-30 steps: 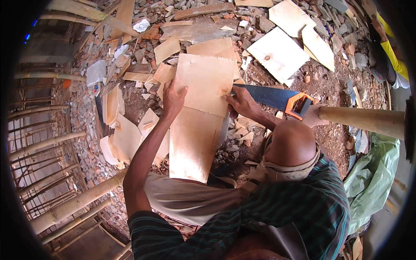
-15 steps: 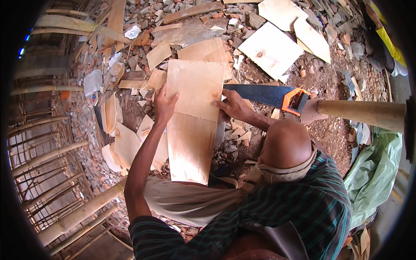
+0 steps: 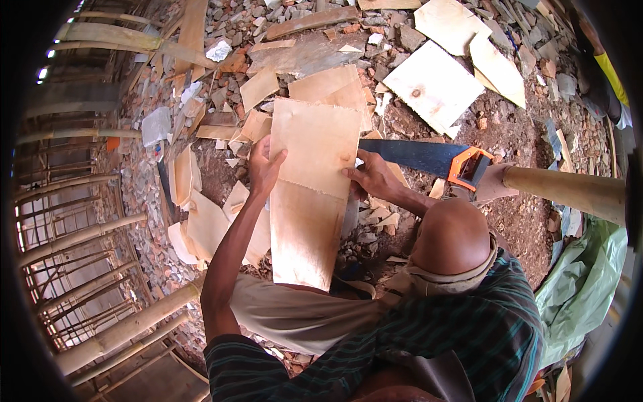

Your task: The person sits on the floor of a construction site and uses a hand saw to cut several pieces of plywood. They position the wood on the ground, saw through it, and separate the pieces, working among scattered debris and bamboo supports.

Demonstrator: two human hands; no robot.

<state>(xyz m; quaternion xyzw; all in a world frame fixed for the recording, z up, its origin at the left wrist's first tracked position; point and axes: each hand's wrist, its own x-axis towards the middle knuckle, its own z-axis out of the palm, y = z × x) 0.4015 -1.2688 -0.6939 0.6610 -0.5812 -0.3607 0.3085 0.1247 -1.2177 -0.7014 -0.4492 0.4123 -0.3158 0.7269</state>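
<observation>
Bent low over rubble (image 3: 238, 30), gripping a pale upper panel (image 3: 315, 134) by both sides, straight ahead and between the arms. Holding its left edge with the left hand (image 3: 266, 167), with thumb on the face and fingers passing behind; holding its right edge with the right hand (image 3: 373, 177), with thumb near a small knot and fingers curled beneath. Closed narrow on both sides, around little more than thin wood. Impossible to tell, with fingertips hidden, about any hold on the sheet underneath.

Laid, to all appearances, over the far part of a longer lower panel (image 3: 305, 234), with a ragged near edge running across it; probably held from opposite sides to prevent twisting or sliding. Stretched below that to the beige trousers (image 3: 295, 313), perhaps for support from the leg.

Flanked on the right by a saw (image 3: 425, 157), with tip just beside the upper panel and orange handle pointing right, apparently placed for easy reach. Ringed by offcuts (image 3: 207, 221) at left and a whitish board (image 3: 434, 87) at far right, seemingly spread clear of the hands. Framed by bamboo (image 3: 127, 327) at left, by a crumpled green sheet (image 3: 583, 288) at near right, and by another person's yellow sleeve (image 3: 611, 77) at far right.
</observation>
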